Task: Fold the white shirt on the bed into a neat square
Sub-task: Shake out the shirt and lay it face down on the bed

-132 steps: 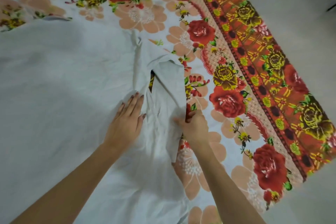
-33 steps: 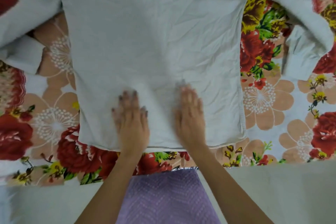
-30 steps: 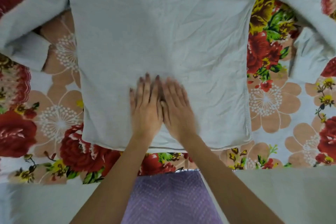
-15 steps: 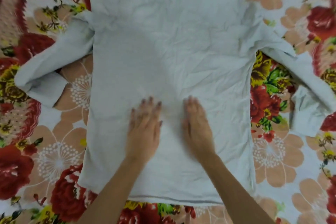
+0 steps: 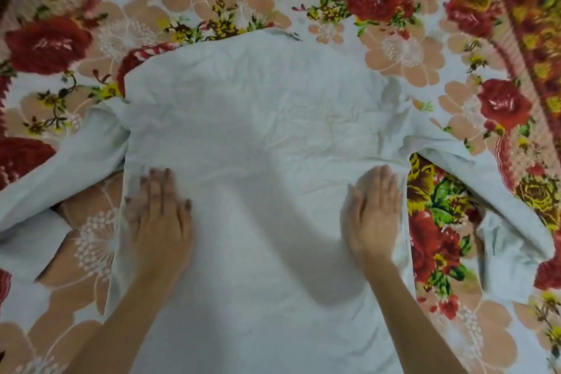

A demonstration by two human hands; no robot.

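The white shirt [image 5: 261,136] lies spread flat, back up, on the flowered bed sheet [image 5: 394,48], collar at the far end. Its left sleeve [image 5: 57,185] bends down at the left and its right sleeve [image 5: 498,200] bends down at the right, both with the cuffs turned back. My left hand [image 5: 161,212] lies flat, palm down, on the shirt's left side near the armpit. My right hand [image 5: 375,212] lies flat on the shirt's right side, fingers reaching the side seam. Neither hand grips the cloth. The hem is out of view below.
The sheet has red and yellow roses and peach flowers all round the shirt. A patterned orange-red border [image 5: 534,9] of the sheet runs along the far right. Open sheet lies beyond the collar.
My hands have slid apart from the shirt's middle out to its two sides, smoothing the cloth. The view has moved up the shirt toward the collar.
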